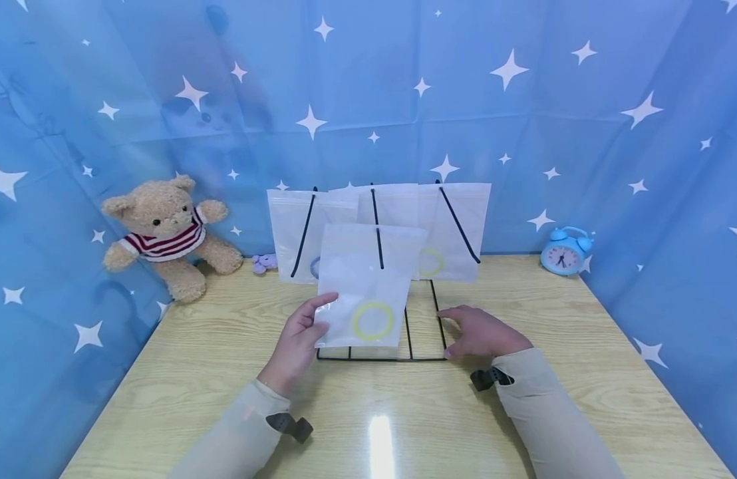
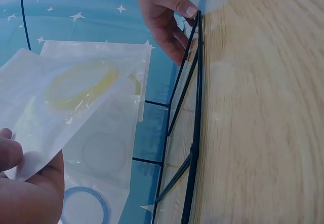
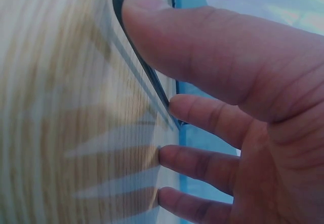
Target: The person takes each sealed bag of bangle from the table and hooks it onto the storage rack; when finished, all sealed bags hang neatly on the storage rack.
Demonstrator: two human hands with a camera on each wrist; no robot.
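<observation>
My left hand (image 1: 293, 342) pinches the lower left edge of a white zip bag (image 1: 368, 259) with a yellow ring (image 1: 373, 321) inside. The middle prong (image 1: 380, 253) of a black wire rack (image 1: 408, 332) pokes through near the bag's top, its tip showing in front. My right hand (image 1: 482, 332) rests at the rack's front right corner. In the right wrist view its thumb (image 3: 192, 51) presses the wire, the other fingers fairly straight. Behind hang more bags: one on the left prong (image 1: 304, 233) with a blue ring (image 2: 86, 206), one on the right prong (image 1: 459, 223) with a yellow ring (image 1: 431, 263).
On the wooden table (image 1: 584, 346), a teddy bear (image 1: 165, 226) in a striped top sits at the back left, with a small purple toy (image 1: 264, 263) near it. A blue alarm clock (image 1: 565, 253) stands at the back right. Star-patterned curtains (image 1: 368, 80) enclose the table's back and sides.
</observation>
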